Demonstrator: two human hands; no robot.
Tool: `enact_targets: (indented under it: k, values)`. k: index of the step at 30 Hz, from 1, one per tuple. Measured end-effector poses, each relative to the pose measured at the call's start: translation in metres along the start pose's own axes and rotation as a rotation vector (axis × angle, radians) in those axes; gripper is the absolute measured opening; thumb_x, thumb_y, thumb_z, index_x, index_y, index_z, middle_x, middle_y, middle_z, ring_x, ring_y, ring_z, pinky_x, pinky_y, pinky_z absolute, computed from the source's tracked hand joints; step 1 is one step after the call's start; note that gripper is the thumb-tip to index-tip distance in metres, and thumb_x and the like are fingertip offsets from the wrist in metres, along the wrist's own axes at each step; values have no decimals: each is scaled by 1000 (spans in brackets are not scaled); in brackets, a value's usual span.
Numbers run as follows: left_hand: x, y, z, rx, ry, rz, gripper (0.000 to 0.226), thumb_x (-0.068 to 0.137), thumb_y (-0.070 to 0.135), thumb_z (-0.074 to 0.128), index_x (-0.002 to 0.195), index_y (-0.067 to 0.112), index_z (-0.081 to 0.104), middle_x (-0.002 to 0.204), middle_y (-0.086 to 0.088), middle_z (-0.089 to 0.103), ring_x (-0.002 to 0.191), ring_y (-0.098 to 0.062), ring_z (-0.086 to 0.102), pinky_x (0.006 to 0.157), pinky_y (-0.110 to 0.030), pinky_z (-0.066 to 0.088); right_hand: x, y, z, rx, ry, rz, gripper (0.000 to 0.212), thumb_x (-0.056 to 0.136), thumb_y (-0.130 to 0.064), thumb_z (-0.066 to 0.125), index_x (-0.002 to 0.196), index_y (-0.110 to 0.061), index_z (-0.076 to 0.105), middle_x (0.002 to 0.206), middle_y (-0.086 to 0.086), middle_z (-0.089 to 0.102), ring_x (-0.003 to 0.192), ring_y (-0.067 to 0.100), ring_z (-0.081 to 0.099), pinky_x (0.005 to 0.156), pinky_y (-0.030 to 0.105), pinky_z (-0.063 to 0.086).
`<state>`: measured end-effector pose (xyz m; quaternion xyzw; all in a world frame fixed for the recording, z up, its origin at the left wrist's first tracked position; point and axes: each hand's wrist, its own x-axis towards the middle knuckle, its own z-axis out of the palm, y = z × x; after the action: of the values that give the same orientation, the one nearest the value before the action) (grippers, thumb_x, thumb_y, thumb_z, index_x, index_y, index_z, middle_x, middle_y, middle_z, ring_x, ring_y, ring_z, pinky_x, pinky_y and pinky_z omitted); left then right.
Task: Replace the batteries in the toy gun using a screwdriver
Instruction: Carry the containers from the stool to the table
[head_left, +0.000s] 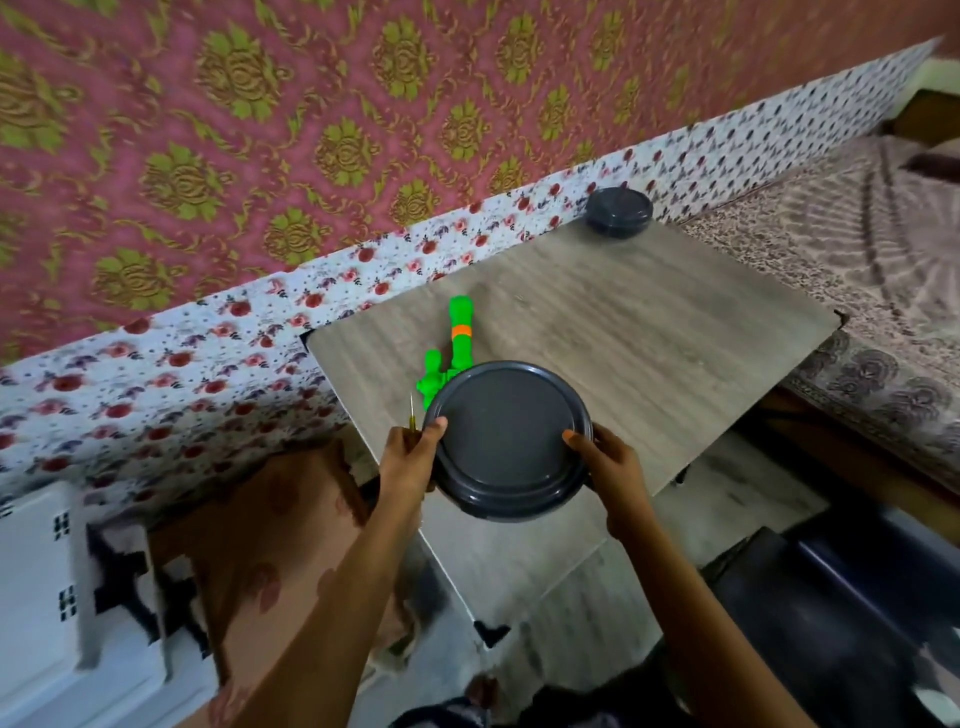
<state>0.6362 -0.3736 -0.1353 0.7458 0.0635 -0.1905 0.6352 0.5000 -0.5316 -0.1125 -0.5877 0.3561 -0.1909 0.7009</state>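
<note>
The person holds a dark grey round lidded container (511, 441) in both hands, just above the near part of a small wood-grain table (675, 338). The left hand (410, 462) clasps the container's left edge, thumb pressed on the lid's rim and the other fingers curled out of sight beneath. A slim yellow screwdriver (413, 413) pokes up from that same hand, apparently tucked against the palm so the tool stays ready while the container is handled. The right hand (608, 467) takes the opposite edge in the same way, thumb tip on the lid and fingers wrapped under the side. With a grip on each side, the container sits level and steady, which suits either opening it or setting it down; it probably holds the batteries or will take the loose screws, though its contents are hidden.

The green toy gun (460, 338), with an orange band round its barrel, lies flat on the table just beyond the container. Its barrel points towards the wall, and its lower part is hidden behind the lid. It looks untouched, with no battery cover in view.

A second dark round container (619, 213) sits at the table's far corner, well apart from the work.

No brand, label or writing can be read on any of these things; the whole view is slightly blurred.
</note>
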Motion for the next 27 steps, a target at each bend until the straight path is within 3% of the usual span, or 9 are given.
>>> enact_targets:
  k: [2,8,15,17,19,20,22,24,27]
  values:
    - [14,6,11,7,8,-14,43,84,39,68,70,16,34,61,-6,39,45,-18,36,30,-16,27,19,-5,0,6,0,13,19,87,-17,61,106,-18,62,93,-2,67,82,12,64,57,16,49]
    - [48,13,34,-19,52,-60,41,83,41,67,73,16,37,66,-6,41,49,-17,35,41,-26,29,73,-15,3,-23,-36,61,30,85,-20,62,115,-14,61,102,4,66,89,18,63,68,26,48]
    - [70,13,84,-74,210,-103,33,85,39,65,77,16,43,68,-4,45,52,-16,40,43,-26,32,160,-21,-11,-81,-165,71,10,85,-16,63,91,-24,65,96,0,68,89,17,65,79,33,53]
    - [77,17,108,-77,267,-93,31,86,39,65,91,12,51,71,-3,48,56,-17,45,43,-29,41,190,-25,-24,-91,-229,85,11,83,-17,65,91,-23,66,95,-1,69,92,17,65,76,31,52]
    - [79,23,132,-104,319,-106,30,87,34,65,94,8,53,71,-5,47,57,-18,45,41,-24,43,215,-32,-39,-106,-281,106,11,82,-18,67,92,-22,67,96,0,69,93,18,65,72,27,50]
    - [81,28,146,-134,338,-114,27,86,33,66,88,10,52,71,-6,47,58,-19,45,43,-22,41,228,-38,-47,-109,-303,111,12,82,-19,67,93,-22,67,96,0,69,93,18,65,72,27,50]
    - [82,34,176,-171,392,-139,29,81,37,71,80,16,51,78,-7,53,69,-21,52,60,-30,44,254,-48,-68,-128,-354,124,16,82,-21,67,98,-22,67,100,0,69,94,17,64,75,29,51]
    - [84,41,197,-175,422,-127,32,76,41,74,85,16,56,88,-5,61,82,-22,57,77,-38,48,274,-56,-82,-125,-374,130,20,83,-22,66,102,-21,67,103,0,69,96,16,64,77,29,52]
    - [87,55,228,-176,435,-95,26,81,34,71,90,14,58,86,-2,60,79,-18,56,77,-35,47,301,-66,-100,-101,-414,154,13,84,-23,64,97,-28,65,99,-3,69,93,13,64,69,24,51]
